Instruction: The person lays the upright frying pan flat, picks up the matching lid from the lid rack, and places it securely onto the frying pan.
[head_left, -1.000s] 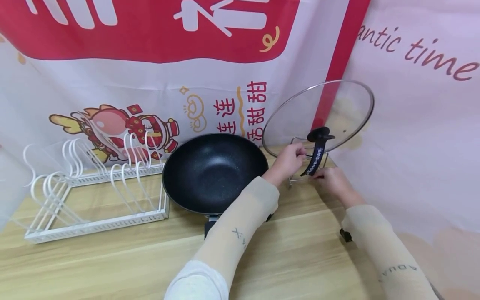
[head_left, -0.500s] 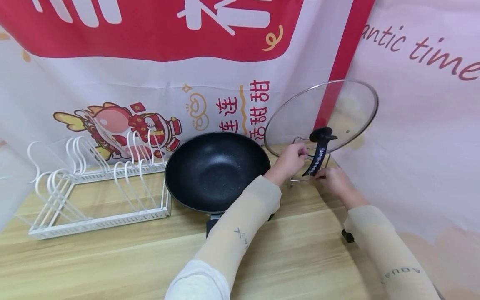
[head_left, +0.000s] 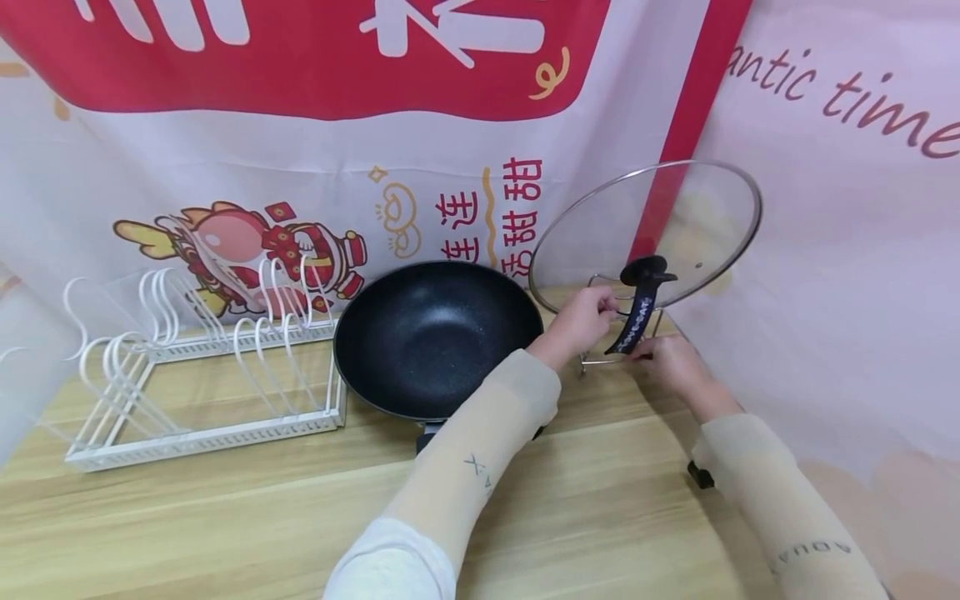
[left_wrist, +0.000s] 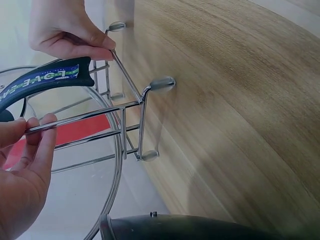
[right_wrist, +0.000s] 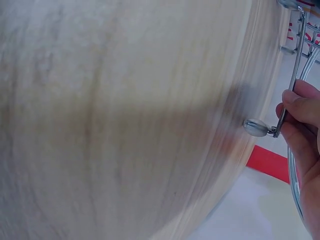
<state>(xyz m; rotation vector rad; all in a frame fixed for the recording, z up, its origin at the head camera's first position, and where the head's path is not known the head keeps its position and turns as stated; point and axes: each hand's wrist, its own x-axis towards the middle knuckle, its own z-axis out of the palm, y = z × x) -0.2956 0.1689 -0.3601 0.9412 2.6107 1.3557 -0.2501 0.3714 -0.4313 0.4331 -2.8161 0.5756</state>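
Surface: pale wood-grain desk, running back to a red-and-white printed banner; a pink printed sheet hangs along the right edge.

Back-left corner: white wire rack with upright loops. Right beside it, near the middle of the back edge, a black pan, interior facing up toward us. We see a small black object toward the right edge, partly behind the right sleeve; can't tell what it is.

Back-right corner: metal wire stand, glass lid on edge in it, tilted, black handle facing us. We can't tell if all the stand's feet touch down.

Arms: both reach forward from the near side, left one crossing in front of the pan's right part. Left hand pinches a stand rod, handle's left side. Right hand pinches the stand's bar near its right end, thumb against fingers.
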